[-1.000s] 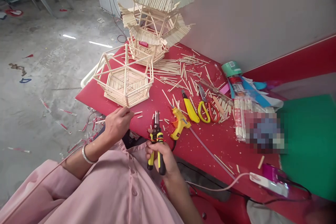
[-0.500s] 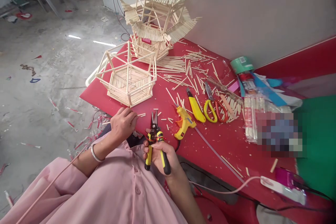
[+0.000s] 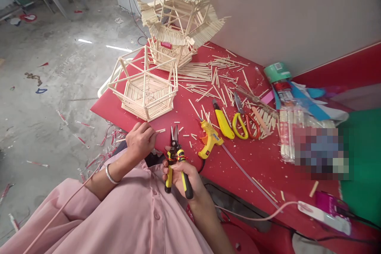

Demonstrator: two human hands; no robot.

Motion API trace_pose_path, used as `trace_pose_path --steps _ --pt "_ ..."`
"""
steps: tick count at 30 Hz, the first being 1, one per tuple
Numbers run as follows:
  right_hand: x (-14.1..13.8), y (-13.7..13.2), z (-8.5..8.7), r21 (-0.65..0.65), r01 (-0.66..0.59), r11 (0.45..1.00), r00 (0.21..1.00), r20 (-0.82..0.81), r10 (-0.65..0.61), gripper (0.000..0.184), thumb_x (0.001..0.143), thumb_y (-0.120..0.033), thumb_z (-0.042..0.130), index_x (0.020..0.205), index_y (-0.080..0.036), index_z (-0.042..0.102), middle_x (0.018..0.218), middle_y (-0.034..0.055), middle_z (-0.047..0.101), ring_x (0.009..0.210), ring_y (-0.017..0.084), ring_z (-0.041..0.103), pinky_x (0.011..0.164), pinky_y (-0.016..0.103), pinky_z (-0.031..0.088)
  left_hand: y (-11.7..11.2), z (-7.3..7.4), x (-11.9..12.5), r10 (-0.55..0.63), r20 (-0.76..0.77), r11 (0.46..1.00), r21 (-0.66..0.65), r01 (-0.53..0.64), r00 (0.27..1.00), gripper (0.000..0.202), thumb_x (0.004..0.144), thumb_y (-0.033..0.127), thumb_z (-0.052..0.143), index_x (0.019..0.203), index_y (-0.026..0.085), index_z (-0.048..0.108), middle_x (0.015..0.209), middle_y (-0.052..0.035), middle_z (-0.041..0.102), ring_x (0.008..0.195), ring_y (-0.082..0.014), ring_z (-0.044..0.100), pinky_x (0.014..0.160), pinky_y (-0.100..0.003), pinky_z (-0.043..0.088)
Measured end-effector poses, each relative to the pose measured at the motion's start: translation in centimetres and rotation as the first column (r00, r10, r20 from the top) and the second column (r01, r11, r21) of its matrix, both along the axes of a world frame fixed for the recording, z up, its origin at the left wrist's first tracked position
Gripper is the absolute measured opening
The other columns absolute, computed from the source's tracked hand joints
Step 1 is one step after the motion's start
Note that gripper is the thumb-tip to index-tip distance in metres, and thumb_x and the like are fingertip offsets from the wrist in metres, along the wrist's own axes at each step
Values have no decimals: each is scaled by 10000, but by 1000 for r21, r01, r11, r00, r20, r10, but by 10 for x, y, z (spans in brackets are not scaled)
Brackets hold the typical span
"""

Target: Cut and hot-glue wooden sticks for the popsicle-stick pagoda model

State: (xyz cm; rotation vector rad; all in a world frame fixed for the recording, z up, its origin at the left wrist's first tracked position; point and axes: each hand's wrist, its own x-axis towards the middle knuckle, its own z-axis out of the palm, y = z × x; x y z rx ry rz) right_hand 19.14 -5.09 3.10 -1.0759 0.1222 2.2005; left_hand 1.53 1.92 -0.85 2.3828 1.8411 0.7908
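My left hand is closed at the table's near edge. A thin wooden stick pokes out from its left side, and the rest of that stick is hidden by the fingers. Wrapped round yellow-and-black pruning snips is my right hand; the blades point away from me and stand apart. Just beyond the left hand sits a hexagonal stick frame with a patterned stick floor. Short cut stick pieces lie between the two hands.
A tiered stick pagoda stands behind the frame. Loose sticks cover the back of the red table. To the right are a yellow glue gun, a utility knife, scissors and bagged sticks. Cords cross the near side.
The view has shifted very slightly. Both hands and the snips keep practically the same pose.
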Motion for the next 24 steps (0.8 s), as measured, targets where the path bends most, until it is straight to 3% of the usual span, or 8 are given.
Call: trace_pose_path --steps 24 --pt "-3 0 -1 35 34 999 998 43 -35 170 578 -164 672 747 -163 656 727 12 641 611 127 542 611 269 444 0 0 0 5 14 1000 -19 -5 1000 269 919 259 533 663 224 608 751 -46 647 704 -179 536 613 -304 384"
